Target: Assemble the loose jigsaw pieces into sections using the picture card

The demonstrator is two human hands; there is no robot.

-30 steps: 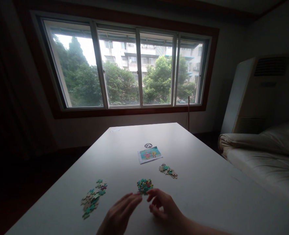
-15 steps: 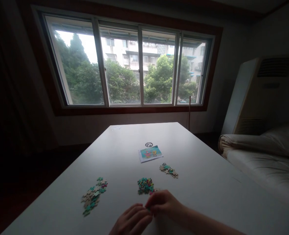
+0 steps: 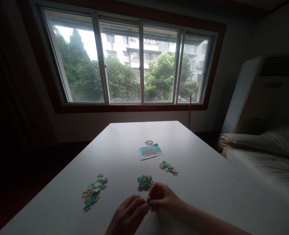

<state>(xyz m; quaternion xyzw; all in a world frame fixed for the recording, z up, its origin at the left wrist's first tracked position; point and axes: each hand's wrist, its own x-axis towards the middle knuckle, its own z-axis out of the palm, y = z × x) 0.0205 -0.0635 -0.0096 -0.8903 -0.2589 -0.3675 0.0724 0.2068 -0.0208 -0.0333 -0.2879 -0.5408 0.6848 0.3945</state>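
Near the front edge of the white table [image 3: 203, 182], my right hand [image 3: 162, 198] is pinched shut on a small teal puzzle piece [image 3: 148, 199]. My left hand [image 3: 128, 217] meets it from the left, fingers curled together at the same piece. Just beyond my fingertips lies a small heap of colourful puzzle pieces [image 3: 144, 182]. A looser pile of pieces [image 3: 93, 192] sits to the left and a smaller cluster [image 3: 168, 167] to the right. A printed picture card [image 3: 149, 151] lies farther back.
A small round dark mark or sticker [image 3: 148, 142] lies behind the card. A wide window [image 3: 134, 62] fills the far wall. To the right are a pale sofa [image 3: 262, 156] and a tall standing air conditioner [image 3: 259, 94]. The room is dim.
My right hand drew back from the middle heap with a piece pinched in it. My left hand's fingers went from stretched out to curled against the right hand's fingertips.
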